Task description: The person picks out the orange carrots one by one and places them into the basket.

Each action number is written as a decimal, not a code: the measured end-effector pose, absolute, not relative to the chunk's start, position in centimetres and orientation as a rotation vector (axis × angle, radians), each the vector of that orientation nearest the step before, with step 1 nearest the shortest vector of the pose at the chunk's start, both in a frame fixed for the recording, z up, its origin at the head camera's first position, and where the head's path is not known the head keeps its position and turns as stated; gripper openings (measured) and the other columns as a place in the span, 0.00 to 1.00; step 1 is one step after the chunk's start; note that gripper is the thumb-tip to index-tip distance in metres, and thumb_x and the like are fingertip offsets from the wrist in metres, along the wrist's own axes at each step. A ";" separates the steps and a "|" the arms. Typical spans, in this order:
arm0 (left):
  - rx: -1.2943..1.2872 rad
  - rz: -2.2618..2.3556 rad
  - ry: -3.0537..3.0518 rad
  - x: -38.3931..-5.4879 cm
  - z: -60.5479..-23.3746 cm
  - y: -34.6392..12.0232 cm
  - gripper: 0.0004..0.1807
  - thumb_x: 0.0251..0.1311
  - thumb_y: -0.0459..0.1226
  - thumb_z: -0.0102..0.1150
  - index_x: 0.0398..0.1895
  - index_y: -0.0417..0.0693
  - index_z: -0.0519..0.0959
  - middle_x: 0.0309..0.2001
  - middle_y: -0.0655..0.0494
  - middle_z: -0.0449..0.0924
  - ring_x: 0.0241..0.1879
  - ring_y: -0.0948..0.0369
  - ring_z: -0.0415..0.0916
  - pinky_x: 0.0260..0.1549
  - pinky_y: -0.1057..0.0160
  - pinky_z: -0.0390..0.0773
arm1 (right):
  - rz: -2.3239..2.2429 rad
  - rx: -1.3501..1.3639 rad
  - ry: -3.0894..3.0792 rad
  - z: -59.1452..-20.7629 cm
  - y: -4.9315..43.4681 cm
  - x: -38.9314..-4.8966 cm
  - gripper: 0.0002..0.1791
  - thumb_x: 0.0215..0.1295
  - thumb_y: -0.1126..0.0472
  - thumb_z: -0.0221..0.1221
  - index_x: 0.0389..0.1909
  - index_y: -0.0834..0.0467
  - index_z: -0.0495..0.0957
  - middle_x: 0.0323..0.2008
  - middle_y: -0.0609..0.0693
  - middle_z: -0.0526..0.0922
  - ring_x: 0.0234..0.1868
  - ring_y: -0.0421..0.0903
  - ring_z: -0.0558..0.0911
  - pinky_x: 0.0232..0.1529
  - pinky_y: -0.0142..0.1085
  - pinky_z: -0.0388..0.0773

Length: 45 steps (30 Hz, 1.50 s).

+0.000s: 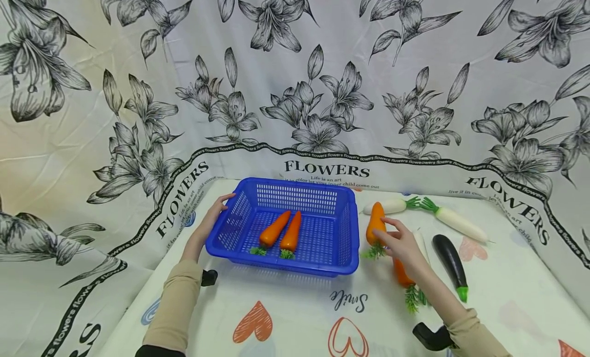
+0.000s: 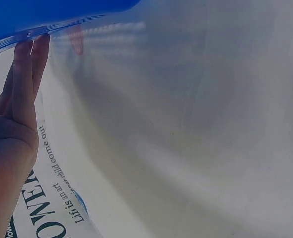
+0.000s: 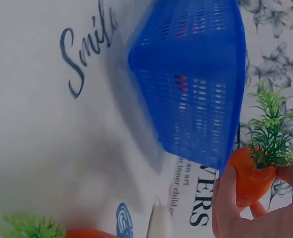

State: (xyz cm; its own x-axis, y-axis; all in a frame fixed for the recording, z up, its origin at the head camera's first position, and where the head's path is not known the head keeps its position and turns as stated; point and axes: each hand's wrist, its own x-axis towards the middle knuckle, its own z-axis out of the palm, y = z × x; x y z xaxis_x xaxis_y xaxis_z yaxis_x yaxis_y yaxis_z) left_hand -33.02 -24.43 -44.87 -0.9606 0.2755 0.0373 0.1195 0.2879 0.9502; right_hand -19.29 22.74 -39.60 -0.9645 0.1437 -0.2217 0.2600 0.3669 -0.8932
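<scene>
At the blue basket [image 1: 341, 267], my left hand [image 1: 213, 217] touches the left rim. The left wrist view shows its fingers [image 2: 23, 84] straight, their tips against the underside of the rim. My right hand [image 1: 405, 244] pinches an orange carrot [image 1: 376, 225] beside the basket's right wall. Its leafy green top [image 3: 271, 130] points toward me in the head view, and the thumb and fingertips are around the orange body. Inside the basket, two carrots lie side by side, one left [image 1: 275, 229] and one right [image 1: 291, 233]. Another carrot [image 1: 402, 273] lies partly hidden under my right forearm.
Two white radishes, one left [image 1: 392, 207] and one right [image 1: 461, 225], lie at the back right with their green tops together. A dark eggplant [image 1: 449, 259] rests right of my right hand. Another white vegetable [image 1: 421, 243] is partly behind that hand. A flower-printed curtain [image 1: 318, 116] hangs behind.
</scene>
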 end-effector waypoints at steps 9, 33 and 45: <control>0.393 1.752 2.418 -33.4 -44.9 -24.6 0.29 0.69 0.38 0.27 0.74 0.51 0.51 0.75 0.44 0.43 0.68 0.46 0.48 0.57 0.56 0.55 | -1.803 0.412 2.423 -38.8 21.5 -19.1 0.38 0.65 0.43 0.54 0.72 0.51 0.55 0.63 0.64 0.67 0.58 0.55 0.71 0.58 0.49 0.71; 0.400 1.749 2.423 -33.0 -44.9 -24.7 0.28 0.70 0.39 0.27 0.74 0.53 0.52 0.75 0.46 0.44 0.68 0.46 0.49 0.57 0.56 0.55 | -2.042 0.258 2.171 -38.0 17.1 -19.7 0.34 0.66 0.51 0.55 0.71 0.51 0.55 0.57 0.62 0.69 0.48 0.48 0.74 0.58 0.46 0.72; 0.402 1.751 2.418 -33.0 -45.2 -24.6 0.28 0.70 0.39 0.26 0.74 0.53 0.52 0.75 0.46 0.44 0.67 0.45 0.51 0.56 0.57 0.56 | -2.099 0.227 2.048 -38.6 15.5 -20.9 0.33 0.68 0.54 0.54 0.71 0.50 0.54 0.62 0.63 0.65 0.61 0.57 0.70 0.63 0.52 0.65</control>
State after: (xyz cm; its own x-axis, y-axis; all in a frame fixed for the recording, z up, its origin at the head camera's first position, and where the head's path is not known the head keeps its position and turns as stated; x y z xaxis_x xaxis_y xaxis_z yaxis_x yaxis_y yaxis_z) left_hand -33.03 -24.62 -45.25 -0.9562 0.2883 0.0507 0.1382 0.2917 0.9465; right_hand -20.91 15.49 -38.64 -0.9681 -0.0358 -0.2479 0.2487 -0.0199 -0.9684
